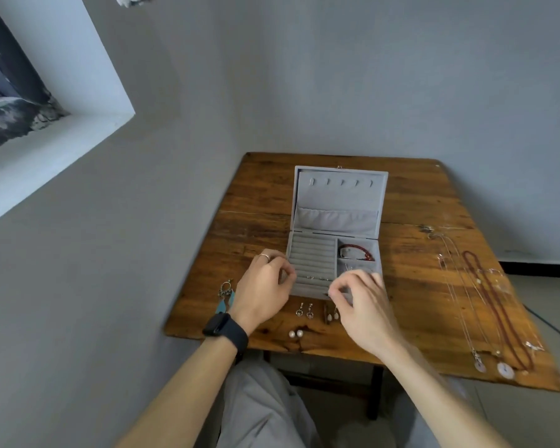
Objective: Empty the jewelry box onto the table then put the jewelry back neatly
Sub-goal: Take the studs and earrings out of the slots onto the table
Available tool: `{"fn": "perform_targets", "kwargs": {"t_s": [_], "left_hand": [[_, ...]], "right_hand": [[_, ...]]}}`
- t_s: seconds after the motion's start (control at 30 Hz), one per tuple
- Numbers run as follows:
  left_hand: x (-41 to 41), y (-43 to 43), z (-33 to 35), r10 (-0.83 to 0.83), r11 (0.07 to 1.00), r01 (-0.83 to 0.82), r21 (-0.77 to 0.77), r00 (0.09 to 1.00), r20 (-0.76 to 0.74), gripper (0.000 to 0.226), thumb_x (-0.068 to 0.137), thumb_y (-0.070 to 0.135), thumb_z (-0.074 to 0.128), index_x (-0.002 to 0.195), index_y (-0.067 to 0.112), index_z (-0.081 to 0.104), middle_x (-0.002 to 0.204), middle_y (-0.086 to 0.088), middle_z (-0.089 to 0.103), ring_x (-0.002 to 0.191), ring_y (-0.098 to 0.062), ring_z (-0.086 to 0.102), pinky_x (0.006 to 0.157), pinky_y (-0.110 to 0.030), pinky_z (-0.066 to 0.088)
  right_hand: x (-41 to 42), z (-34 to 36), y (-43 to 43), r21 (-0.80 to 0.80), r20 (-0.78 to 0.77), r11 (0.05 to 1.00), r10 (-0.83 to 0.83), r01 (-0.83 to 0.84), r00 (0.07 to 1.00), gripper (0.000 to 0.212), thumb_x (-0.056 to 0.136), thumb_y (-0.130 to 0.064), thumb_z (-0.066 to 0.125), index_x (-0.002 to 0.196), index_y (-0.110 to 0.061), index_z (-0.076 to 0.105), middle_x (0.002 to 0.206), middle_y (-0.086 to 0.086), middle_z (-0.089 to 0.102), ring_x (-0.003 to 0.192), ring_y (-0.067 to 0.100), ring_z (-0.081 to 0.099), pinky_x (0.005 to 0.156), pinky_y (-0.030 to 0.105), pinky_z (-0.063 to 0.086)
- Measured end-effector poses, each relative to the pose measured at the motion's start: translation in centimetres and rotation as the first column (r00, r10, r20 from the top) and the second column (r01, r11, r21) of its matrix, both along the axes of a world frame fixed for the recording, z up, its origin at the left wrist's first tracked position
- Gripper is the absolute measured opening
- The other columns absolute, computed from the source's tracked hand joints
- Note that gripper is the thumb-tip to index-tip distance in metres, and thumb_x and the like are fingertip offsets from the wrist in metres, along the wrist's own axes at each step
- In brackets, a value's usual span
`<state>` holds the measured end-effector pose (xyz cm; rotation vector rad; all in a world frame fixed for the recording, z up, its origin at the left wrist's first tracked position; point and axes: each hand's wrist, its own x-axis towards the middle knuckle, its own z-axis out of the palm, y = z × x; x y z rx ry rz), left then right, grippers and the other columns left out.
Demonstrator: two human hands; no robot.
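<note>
Desk (417,205): worn brown wooden planks with rough grain, dark knots and a ragged near edge.
Jewelry box (337,195): rectangular, lined in soft grey velvet. It stands open in the middle of the desk with its lid upright, showing a row of small hooks above a gathered pocket.
Box base: padded ring rolls on the left and two square compartments on the right.
Red bead bracelet (358,250): coiled in the far right compartment.
Small metal pieces (319,278): tucked in a near ring roll; too small to identify.
Left hand (265,286): at the box's left wall with fingers curled narrow and thumb against fingertips. Cannot tell whether it holds anything.
Right hand (362,305): over the box's front right corner with thumb and forefinger drawn close. What they pinch, if anything, cannot be told.
Watch (225,329): matte black band on the left wrist.
Pearl studs (295,333): two round beads near the desk's front edge.
Drop earrings (305,310): a silvery pair just in front of the box.
Feather earrings (226,295): turquoise, with ornate metal tops, beside the left hand.
Red bead necklace (492,302): a long strand on the right of the desk.
Thin chains (459,286): fine and silvery, lying beside it.
</note>
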<state>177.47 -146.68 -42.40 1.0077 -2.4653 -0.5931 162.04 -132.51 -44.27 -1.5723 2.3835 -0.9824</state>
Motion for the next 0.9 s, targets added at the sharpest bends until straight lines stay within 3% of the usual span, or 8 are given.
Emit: {"fn": "perform_targets", "kwargs": {"t_s": [0.1, 0.23, 0.4, 0.57, 0.9], "left_hand": [[1.0, 3.7, -0.6, -0.031, 0.998, 0.036, 0.047, 0.994, -0.102, 0.009, 0.092, 0.031, 0.067, 0.097, 0.025, 0.071, 0.12, 0.015, 0.054, 0.114, -0.001, 0.048, 0.089, -0.02, 0.046], [1.7, 7.5, -3.4, -0.078, 0.996, 0.076, -0.051, 0.996, -0.042, 0.007, 0.088, 0.031, 0.071, 0.094, 0.028, 0.073, 0.12, 0.012, 0.057, 0.116, -0.006, 0.046, 0.093, -0.026, 0.044], [1.5, 8.7, -5.2, -0.051, 0.99, 0.06, -0.13, 0.997, 0.065, 0.006, 0.086, 0.032, 0.073, 0.092, 0.031, 0.074, 0.132, 0.007, 0.056, 0.129, -0.015, 0.042, 0.102, -0.035, 0.033], [1.6, 8.7, -5.6, -0.03, 0.996, 0.039, -0.084, 0.993, 0.113, 0.009, 0.088, 0.034, 0.071, 0.093, 0.03, 0.077, 0.139, 0.006, 0.053, 0.135, -0.017, 0.037, 0.106, -0.038, 0.03], [1.8, 8.5, -5.4, -0.064, 0.994, 0.074, -0.077, 0.99, 0.122, 0.009, 0.089, 0.036, 0.071, 0.094, 0.032, 0.077, 0.138, 0.007, 0.053, 0.133, -0.015, 0.036, 0.103, -0.037, 0.03]], "right_hand": [[0.9, -1.7, 3.9, -0.026, 0.049, 1.0, -0.014, 0.015, 0.999, 0.005, 0.096, -0.026, 0.06, 0.097, -0.024, 0.064, 0.105, -0.014, 0.055, 0.103, 0.004, 0.045, 0.084, 0.017, 0.036], [2.0, -4.4, 6.1, -0.004, 0.043, 0.999, -0.044, 0.044, 0.998, 0.004, 0.091, -0.017, 0.067, 0.093, -0.02, 0.065, 0.102, -0.01, 0.056, 0.096, 0.009, 0.05, 0.085, 0.007, 0.032], [2.8, -5.8, 6.3, -0.002, 0.035, 1.0, -0.012, 0.012, 0.999, 0.003, 0.091, -0.017, 0.068, 0.094, -0.019, 0.068, 0.102, -0.012, 0.056, 0.097, 0.012, 0.05, 0.085, 0.024, 0.041], [3.4, -6.3, 5.9, -0.002, 0.014, 0.999, -0.037, 0.037, 0.999, 0.005, 0.089, -0.025, 0.07, 0.093, -0.022, 0.071, 0.102, -0.013, 0.061, 0.093, 0.013, 0.051, 0.078, 0.036, 0.048], [3.3, -6.6, 6.6, -0.106, 0.135, 0.991, -0.068, 0.082, 0.988, 0.01, 0.083, -0.023, 0.077, 0.093, -0.02, 0.076, 0.099, -0.012, 0.061, 0.094, 0.01, 0.054, 0.084, 0.032, 0.049]]}}
